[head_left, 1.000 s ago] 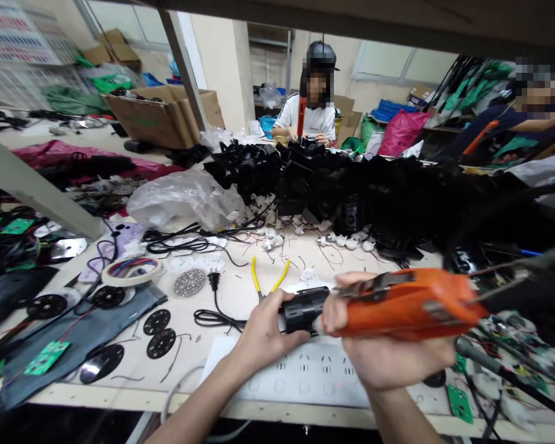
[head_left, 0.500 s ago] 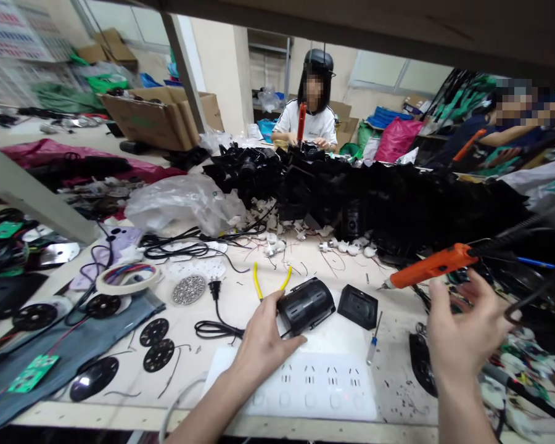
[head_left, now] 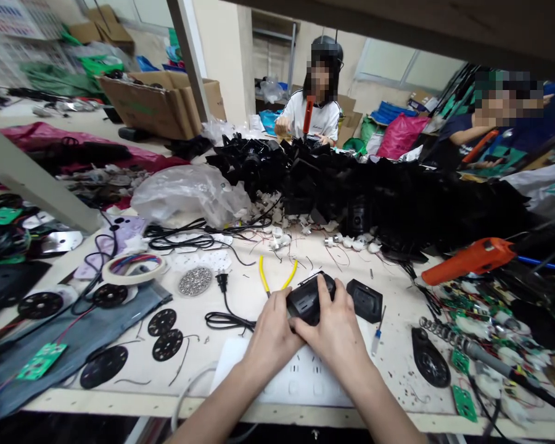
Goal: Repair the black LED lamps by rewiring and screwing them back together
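Note:
Both my hands are closed around a black plastic housing (head_left: 305,300) just above the white power strip (head_left: 300,379). My left hand (head_left: 274,320) grips its left end, and my right hand (head_left: 335,317) wraps over its right side. Just behind it lie yellow-handled pliers (head_left: 264,277), partly hidden. To the right, a black tray-shaped cover (head_left: 365,300) rests on the table beside a small screwdriver (head_left: 377,333). An orange electric screwdriver (head_left: 469,260) hangs at the right, apart from my hands. A black plug cord (head_left: 224,302) lies left of the housing.
A large heap of black housings (head_left: 398,197) spans the back. At left are a dish of screws (head_left: 195,281), a tape roll (head_left: 134,269) and round black discs (head_left: 167,344). Circuit boards and a soldering iron (head_left: 485,357) lie at right. Two people sit beyond the heap.
My right hand has let go of the orange electric screwdriver and moved left onto the black housing. The electric screwdriver now hangs free. The housing has turned in my hands.

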### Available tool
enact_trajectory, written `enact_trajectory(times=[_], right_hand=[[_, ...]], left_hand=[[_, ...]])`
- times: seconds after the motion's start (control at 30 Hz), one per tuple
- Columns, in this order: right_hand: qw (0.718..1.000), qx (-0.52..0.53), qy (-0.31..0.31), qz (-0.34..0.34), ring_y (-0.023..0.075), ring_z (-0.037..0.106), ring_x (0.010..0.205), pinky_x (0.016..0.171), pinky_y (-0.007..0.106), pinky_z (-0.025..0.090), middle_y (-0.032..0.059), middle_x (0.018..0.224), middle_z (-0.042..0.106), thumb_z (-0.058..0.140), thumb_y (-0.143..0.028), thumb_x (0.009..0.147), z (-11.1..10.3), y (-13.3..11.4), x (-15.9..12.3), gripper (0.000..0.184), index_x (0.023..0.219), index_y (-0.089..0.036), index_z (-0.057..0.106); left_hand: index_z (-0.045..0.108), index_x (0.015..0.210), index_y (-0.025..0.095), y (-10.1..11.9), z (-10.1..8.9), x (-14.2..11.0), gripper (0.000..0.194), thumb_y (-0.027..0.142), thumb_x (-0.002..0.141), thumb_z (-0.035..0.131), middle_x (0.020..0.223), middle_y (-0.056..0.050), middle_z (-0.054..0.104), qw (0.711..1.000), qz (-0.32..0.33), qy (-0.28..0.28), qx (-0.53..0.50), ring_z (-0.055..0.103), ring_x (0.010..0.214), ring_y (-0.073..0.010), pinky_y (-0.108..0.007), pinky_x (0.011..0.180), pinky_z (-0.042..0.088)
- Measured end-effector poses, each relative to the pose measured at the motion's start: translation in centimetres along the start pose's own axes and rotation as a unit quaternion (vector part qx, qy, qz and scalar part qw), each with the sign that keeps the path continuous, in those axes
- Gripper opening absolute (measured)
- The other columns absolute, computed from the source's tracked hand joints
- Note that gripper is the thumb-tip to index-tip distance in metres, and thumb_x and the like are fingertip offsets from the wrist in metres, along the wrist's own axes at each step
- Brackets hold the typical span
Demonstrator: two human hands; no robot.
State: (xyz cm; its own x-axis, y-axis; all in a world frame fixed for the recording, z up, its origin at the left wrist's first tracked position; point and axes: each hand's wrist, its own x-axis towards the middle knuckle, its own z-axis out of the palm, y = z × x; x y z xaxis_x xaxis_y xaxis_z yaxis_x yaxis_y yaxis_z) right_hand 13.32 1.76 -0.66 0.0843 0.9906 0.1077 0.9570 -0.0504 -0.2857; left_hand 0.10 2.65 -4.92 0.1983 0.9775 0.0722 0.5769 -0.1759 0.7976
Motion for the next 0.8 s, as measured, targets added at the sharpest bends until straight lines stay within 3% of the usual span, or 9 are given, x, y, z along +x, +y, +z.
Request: enact_trajectory(times=[0.3, 0.63, 0.8], right_hand=[[1.000, -0.015, 0.007, -0.014, 0.0410, 0.052, 0.111, 0.094, 0.051, 0.044, 0.0273, 0.129, 0.046, 0.069, -0.042, 0.070, -0.3, 0.0, -0.1, 0.083, 0.140, -0.005, 0.046], [1.000, -0.014, -0.014, -0.008, 0.0381, 0.053, 0.106, 0.093, 0.048, 0.045, 0.0228, 0.121, 0.051, 0.067, -0.045, 0.068, -1.0, -0.2, 0.4, 0.082, 0.138, -0.007, 0.050], [1.000, -0.011, -0.023, 0.000, 0.0387, 0.053, 0.108, 0.096, 0.046, 0.043, 0.0238, 0.120, 0.051, 0.067, -0.043, 0.067, -1.4, -0.5, 0.4, 0.082, 0.139, -0.007, 0.050]], left_hand=[[0.043, 0.125, 0.015, -0.1, 0.2, 0.2, 0.061, 0.009, 0.066, 0.058, 0.115, -0.015, 0.059, 1.000, 0.011, 0.011, 0.001, 0.060, 0.110, -0.0300, -0.046, 0.094, 0.050], [0.044, 0.123, 0.015, 0.0, 0.2, 0.4, 0.061, 0.018, 0.066, 0.063, 0.111, -0.014, 0.060, 1.000, 0.007, -0.001, 0.016, 0.061, 0.106, -0.0303, -0.045, 0.091, 0.050], [0.047, 0.121, 0.005, 0.3, 0.1, 0.3, 0.063, 0.020, 0.063, 0.066, 0.107, -0.018, 0.060, 1.000, 0.002, -0.010, 0.024, 0.060, 0.104, -0.0326, -0.043, 0.090, 0.050]])
